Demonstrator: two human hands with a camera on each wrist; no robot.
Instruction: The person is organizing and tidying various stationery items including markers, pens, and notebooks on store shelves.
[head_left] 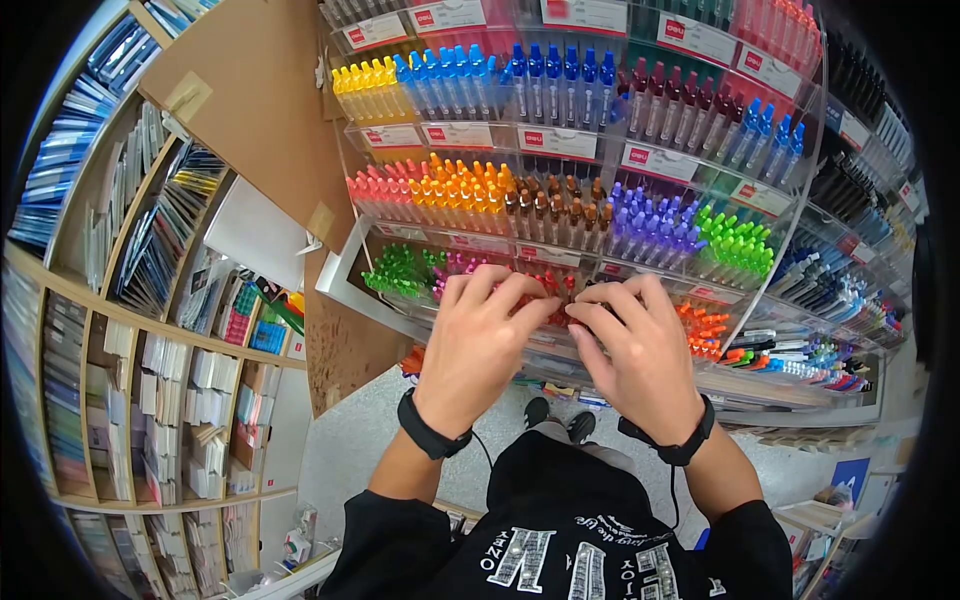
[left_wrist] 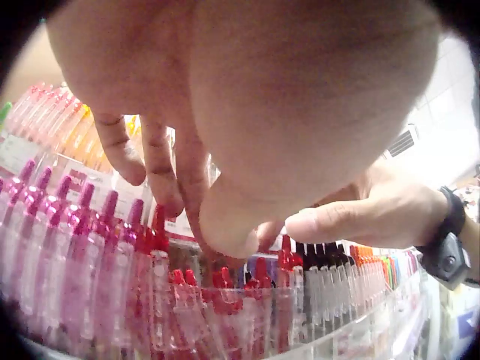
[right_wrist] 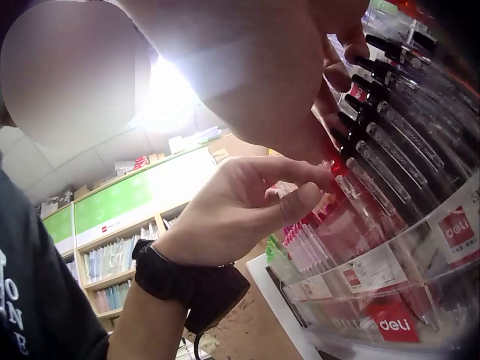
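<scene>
The left hand is bending its fingers down over a row of clear-barrelled pens with red tops, its thumb and index tips coming close together; whether they are pinching a pen, I cannot tell. The right hand is arching beside it with fingers loosely bent, its fingertips reaching down by the clear pens with black tops; whether it is gripping anything is also unclear. The red-topped pens are standing in a lower tier of the curved, transparent plastic display rack, between glittery magenta-topped pens and the black-topped ones.

Crowding is looking like the main risk. Several red-topped pens are leaning at different angles, so a pen being drawn up could be catching a neighbour's clip and dragging it along. With the fingertips working so near each other, one hand could be nudging what the other is steadying. The right hand's fingers could be knocking the black-topped pens askew, or mixing colours across the row. A loose pinch on a smooth barrel could be letting a pen slip over the low front wall towards the floor. The thin black cable hanging from the right wrist could also be snagging if that arm is swinging wide.
</scene>
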